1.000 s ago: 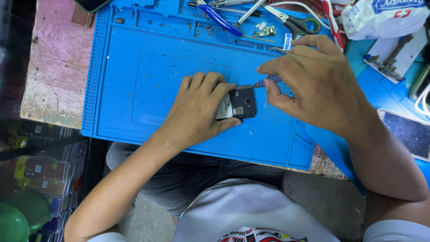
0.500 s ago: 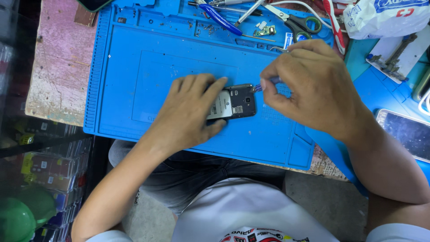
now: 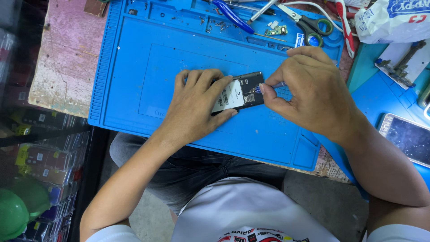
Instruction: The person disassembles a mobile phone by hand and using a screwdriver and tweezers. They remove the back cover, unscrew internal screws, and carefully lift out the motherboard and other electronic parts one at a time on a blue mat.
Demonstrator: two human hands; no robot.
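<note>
An opened phone (image 3: 239,92), back off with its white battery showing, lies on the blue work mat (image 3: 148,67). My left hand (image 3: 195,107) covers its left end and pins it flat. My right hand (image 3: 309,92) is closed around a thin silver tool, mostly hidden in the fist, whose tip touches the phone's right end. The tool's tip is too small to make out.
Along the mat's far edge lie blue-handled pliers (image 3: 230,13), scissors (image 3: 309,22), tweezers, a small circuit piece (image 3: 277,31) and loose screws. A white plastic bag (image 3: 394,20) sits at top right. Another phone (image 3: 405,136) lies at the right. Boxes fill shelves at lower left.
My right hand has drawn in leftward and down until its tool meets the phone's right end. My left hand has stayed on the phone.
</note>
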